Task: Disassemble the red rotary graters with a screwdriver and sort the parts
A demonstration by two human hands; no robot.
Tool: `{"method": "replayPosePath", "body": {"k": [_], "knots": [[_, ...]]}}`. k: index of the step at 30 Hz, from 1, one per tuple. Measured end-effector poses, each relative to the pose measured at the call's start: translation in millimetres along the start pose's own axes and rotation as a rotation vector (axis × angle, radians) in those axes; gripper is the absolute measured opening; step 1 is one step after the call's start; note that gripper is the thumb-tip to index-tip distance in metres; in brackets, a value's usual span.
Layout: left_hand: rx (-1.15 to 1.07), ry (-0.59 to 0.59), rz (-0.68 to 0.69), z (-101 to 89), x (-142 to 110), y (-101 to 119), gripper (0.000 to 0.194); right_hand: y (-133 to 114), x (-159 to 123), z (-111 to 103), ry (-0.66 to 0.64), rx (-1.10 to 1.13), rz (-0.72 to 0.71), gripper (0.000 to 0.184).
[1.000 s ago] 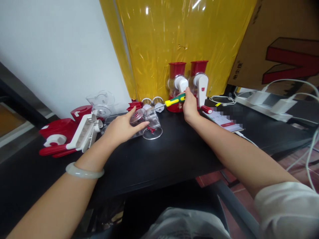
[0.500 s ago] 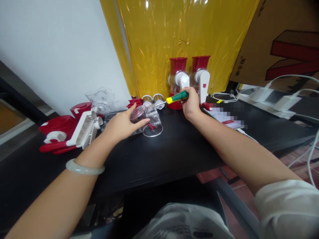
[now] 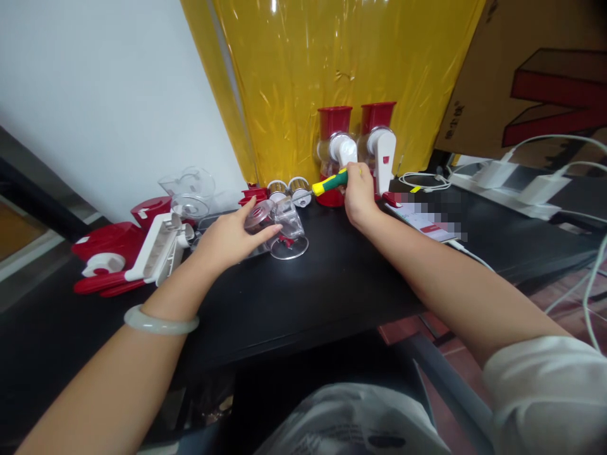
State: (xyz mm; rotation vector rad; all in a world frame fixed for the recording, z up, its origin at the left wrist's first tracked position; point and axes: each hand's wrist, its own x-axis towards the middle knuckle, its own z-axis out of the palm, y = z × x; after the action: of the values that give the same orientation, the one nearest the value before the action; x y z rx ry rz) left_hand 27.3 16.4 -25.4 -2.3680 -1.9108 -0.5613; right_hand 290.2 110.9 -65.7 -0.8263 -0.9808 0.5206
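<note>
My left hand [image 3: 232,237] grips a clear plastic grater body [image 3: 290,222] on the black table, thumb on the near side and fingers behind. A red part shows through its round base. My right hand [image 3: 360,197] is wrapped around a screwdriver [image 3: 332,182] with a green and yellow handle. Its thin shaft points left at the top of the clear body; whether the tip touches is too small to tell. Just behind the body stand two metal grating drums [image 3: 300,191] and a small red part [image 3: 255,194].
Two assembled red-and-white rotary graters [image 3: 385,151] stand at the back. Left lie red bases [image 3: 111,243], white crank pieces [image 3: 154,249] and clear housings [image 3: 190,189]. A phone [image 3: 424,218] with a cable lies right, near a power strip [image 3: 507,196]. The black table [image 3: 303,297] has its front edge near me.
The screwdriver has turned in my right hand, its handle showing more yellow, and shifted slightly left. My left hand keeps its hold on the clear body. The whole view has shifted a little.
</note>
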Motion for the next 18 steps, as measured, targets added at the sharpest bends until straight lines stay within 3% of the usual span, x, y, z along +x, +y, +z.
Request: {"method": "replayPosePath", "body": {"k": [11,18], "knots": [[-0.013,0.003,-0.002,1.3,1,-1,0.091,-14,-7,-1,-0.043,0.022,0.033,0.052],[-0.020,0.007,-0.002,3.0,2,-3,0.089,-17,-8,1,-0.056,0.032,0.073,0.041]]}}
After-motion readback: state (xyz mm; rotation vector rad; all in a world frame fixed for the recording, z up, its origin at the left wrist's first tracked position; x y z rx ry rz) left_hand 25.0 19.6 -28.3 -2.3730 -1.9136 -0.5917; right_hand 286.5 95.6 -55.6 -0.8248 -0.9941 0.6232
